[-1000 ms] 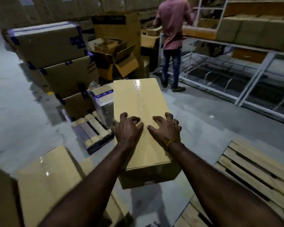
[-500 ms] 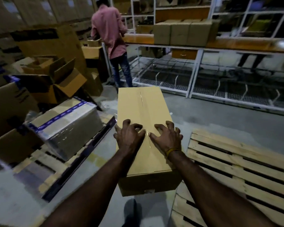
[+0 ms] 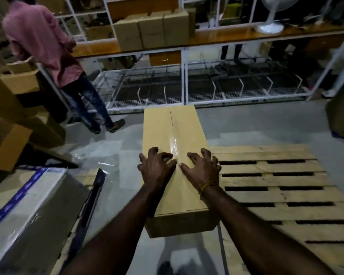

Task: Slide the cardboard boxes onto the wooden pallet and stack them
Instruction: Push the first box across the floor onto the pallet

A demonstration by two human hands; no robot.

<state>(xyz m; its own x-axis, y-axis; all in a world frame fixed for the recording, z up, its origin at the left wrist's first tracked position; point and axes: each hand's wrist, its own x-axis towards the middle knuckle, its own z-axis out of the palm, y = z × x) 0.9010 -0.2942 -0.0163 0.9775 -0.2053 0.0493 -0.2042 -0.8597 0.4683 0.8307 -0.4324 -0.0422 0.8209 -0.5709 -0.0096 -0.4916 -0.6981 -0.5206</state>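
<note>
A long tan cardboard box [image 3: 173, 132] with a taped seam stands on the grey floor, lengthwise away from me. Its right side lies against the left edge of the wooden pallet [image 3: 276, 181], whose slats carry nothing. My left hand [image 3: 156, 167] and my right hand [image 3: 203, 168] press side by side on the box top near its middle. Their fingers are spread and bent, with the tips on the cardboard. A yellow band is on my right wrist.
A person in a pink shirt [image 3: 42, 42] stands at the far left by open cartons. A plastic-wrapped box with blue tape [image 3: 28, 211] lies on another pallet at lower left. White wire shelving [image 3: 187, 86] runs behind, with boxes [image 3: 151, 30] on it. A dark box [image 3: 342, 112] sits far right.
The view has swung right as I moved the box along the floor. It now lies beside the wooden pallet, and the stacked cartons at the left have left the view. Both hands kept their place.
</note>
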